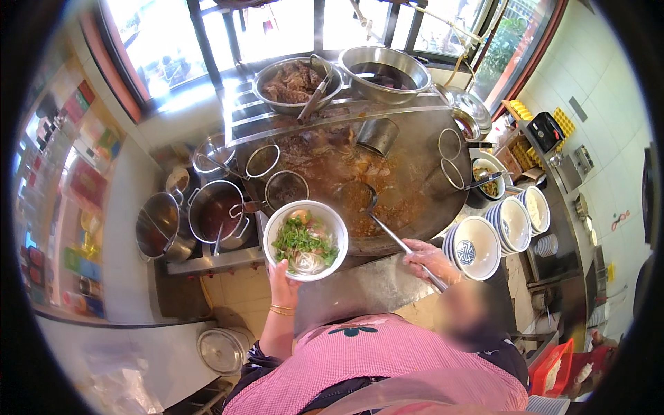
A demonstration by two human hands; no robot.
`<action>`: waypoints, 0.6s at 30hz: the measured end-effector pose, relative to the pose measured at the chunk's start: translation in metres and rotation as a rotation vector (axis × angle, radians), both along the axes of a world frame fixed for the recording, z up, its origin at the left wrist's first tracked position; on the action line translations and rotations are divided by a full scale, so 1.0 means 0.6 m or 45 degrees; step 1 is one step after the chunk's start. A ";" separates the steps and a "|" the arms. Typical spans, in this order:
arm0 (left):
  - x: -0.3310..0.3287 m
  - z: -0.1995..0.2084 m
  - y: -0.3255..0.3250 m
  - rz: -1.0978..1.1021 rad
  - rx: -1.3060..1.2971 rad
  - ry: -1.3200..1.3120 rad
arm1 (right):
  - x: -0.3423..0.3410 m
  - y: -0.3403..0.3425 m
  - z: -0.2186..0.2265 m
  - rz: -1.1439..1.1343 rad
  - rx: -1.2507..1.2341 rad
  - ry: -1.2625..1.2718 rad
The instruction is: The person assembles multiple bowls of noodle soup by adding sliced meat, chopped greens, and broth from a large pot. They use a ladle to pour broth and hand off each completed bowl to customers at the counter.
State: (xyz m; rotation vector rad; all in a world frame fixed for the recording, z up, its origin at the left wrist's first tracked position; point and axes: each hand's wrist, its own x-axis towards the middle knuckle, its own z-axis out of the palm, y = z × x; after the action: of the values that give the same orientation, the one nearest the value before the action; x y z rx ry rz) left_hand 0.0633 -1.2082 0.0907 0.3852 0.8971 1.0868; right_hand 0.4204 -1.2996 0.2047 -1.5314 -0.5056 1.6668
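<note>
My left hand (282,282) grips the lower rim of a white bowl (268,238), which is tipped toward me. Inside lie chopped green herbs (301,238), pale noodles (309,262) and a brownish, egg-like piece. In a clear glove, my right hand (430,261) is closed round the metal handle of a ladle (391,234). The ladle's head dips into the brown broth of a very wide cooking pot (415,159). Round strainers (287,189) rest at the pot's left edge, close to the bowl. A metal cylinder (377,135) leans in the broth toward the back.
Stacked bowls (477,243) stand just right of my right hand. Steel pots (216,216) with ladles are at the left. Behind the broth, a basin of meat (294,84) and another steel basin (387,75) sit on a rack. More strainers (451,173) lie at the right rim.
</note>
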 end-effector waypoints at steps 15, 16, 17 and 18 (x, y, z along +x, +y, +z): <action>0.017 0.027 0.006 -0.042 0.023 0.018 | -0.060 -0.041 0.211 -0.003 0.202 -0.057; 0.018 0.031 0.006 -0.052 0.048 0.002 | -0.065 -0.044 0.212 -0.020 0.180 -0.031; 0.018 0.034 0.006 -0.062 0.077 -0.013 | -0.070 -0.046 0.212 -0.005 0.154 0.013; 0.019 0.037 0.007 -0.062 0.060 0.002 | -0.075 -0.050 0.209 0.018 0.134 0.050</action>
State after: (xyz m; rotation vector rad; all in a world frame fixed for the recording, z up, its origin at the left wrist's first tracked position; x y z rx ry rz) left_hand 0.0748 -1.2041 0.1131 0.4451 0.8603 1.0644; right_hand 0.3752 -1.3294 0.3304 -1.4194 -0.5756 1.6512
